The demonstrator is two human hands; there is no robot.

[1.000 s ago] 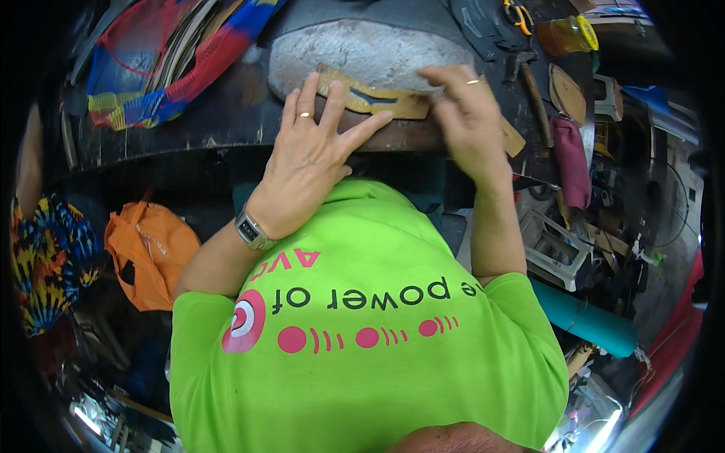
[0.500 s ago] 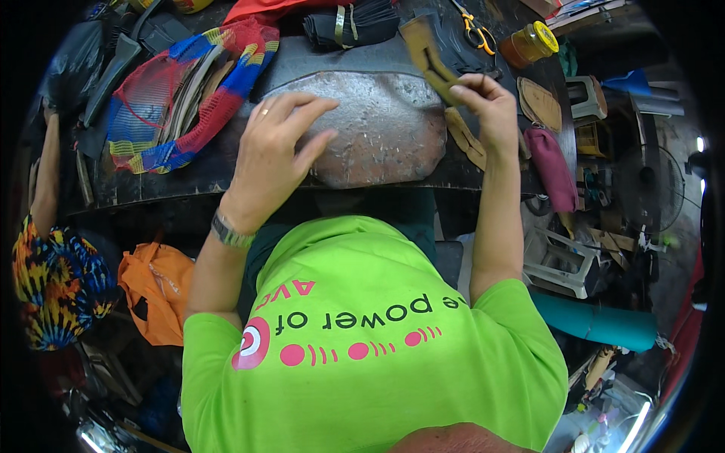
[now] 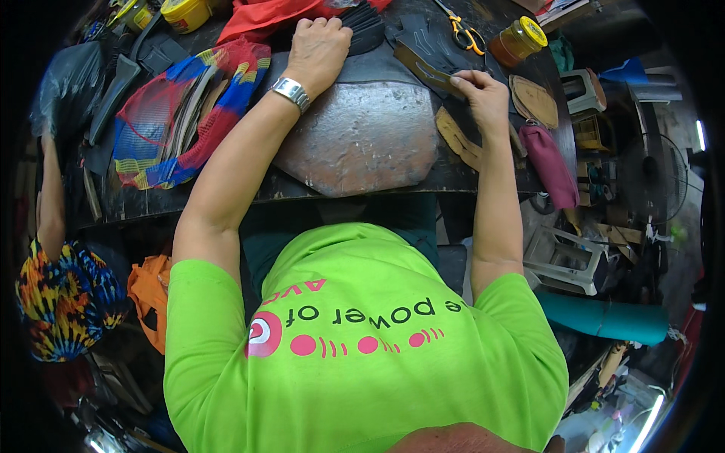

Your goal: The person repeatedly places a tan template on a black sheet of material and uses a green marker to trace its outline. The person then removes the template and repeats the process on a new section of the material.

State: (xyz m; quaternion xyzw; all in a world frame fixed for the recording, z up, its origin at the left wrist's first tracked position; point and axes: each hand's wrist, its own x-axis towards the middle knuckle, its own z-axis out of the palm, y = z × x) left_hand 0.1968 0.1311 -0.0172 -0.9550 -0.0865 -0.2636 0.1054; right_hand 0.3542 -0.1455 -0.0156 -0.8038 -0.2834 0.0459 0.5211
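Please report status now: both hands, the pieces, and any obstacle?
Left hand on black pieces. Right hand pinching dark strip. Stone slab bare; scissors beside.

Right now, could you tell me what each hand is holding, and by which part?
The left hand grips a stack of black flat pieces at its near edge. The right hand pinches a dark tan-edged strip at its right end.

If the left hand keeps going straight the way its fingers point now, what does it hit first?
Probably the red cloth. The left hand already rests on a stack of dark cut pieces, knuckles toward the bench's far edge, where the cloth lies just beyond. Depth is hard to judge.
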